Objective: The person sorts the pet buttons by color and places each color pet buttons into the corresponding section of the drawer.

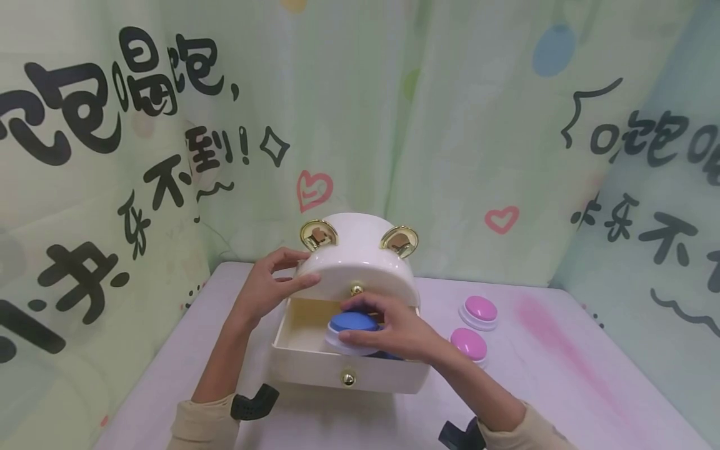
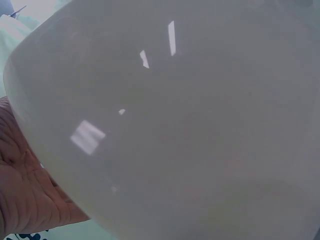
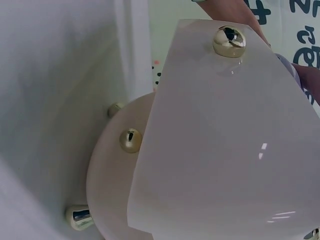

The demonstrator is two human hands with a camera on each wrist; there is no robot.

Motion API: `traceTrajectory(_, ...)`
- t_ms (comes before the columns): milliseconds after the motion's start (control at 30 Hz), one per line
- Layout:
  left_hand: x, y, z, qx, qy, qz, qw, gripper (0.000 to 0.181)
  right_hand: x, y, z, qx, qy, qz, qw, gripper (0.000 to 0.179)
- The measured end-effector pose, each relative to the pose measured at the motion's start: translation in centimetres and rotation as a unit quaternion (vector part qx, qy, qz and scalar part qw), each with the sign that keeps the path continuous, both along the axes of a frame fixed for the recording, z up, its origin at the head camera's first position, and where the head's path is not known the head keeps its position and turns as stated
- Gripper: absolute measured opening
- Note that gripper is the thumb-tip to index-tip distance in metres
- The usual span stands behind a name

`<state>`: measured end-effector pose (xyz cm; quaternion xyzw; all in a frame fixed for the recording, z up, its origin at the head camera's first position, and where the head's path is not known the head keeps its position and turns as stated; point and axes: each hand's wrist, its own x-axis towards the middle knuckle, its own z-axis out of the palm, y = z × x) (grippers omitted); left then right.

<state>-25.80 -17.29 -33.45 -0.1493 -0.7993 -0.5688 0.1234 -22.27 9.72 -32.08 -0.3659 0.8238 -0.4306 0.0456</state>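
A white rounded storage box (image 1: 360, 269) with gold-rimmed bear ears stands on the table, its drawer (image 1: 309, 378) pulled out towards me. My right hand (image 1: 394, 328) grips a push button (image 1: 353, 324) with a blue dome and white base, thumb at the near side and fingers over the far side. This button is inside the drawer's outline, tilted slightly. More blue shows beneath my right hand in the drawer, mostly covered. With my left hand (image 1: 270, 284) I hold the box's upper left side, thumb on the front and fingers by the left ear.
Two push buttons with pink domes, a far one (image 1: 480, 311) and a nearer one (image 1: 469, 345), sit on the table right of the drawer. Gold knobs stick out from the drawer front (image 3: 230, 42) and the box's front. A printed curtain (image 1: 450, 156) closes in the back and sides.
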Motion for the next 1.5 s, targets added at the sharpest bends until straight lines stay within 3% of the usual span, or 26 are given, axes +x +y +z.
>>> traceTrajectory(300,0.1,0.2,0.0,-0.002,-0.002,0.003,1.0,0.047,-0.1,-0.3,-0.1,-0.022,-0.032,0.026,0.9989,0.037)
traceTrajectory(867,0.3,0.4,-0.1,-0.004,-0.001,0.004,1.0,0.047,0.8,0.9,0.7,-0.025,-0.046,0.001,0.9986,0.037)
traceTrajectory(1500,0.3,0.2,-0.1,-0.003,0.003,0.007,1.0,0.047,3.5,2.1,1.2,-0.088,0.027,0.063,0.9937,0.024)
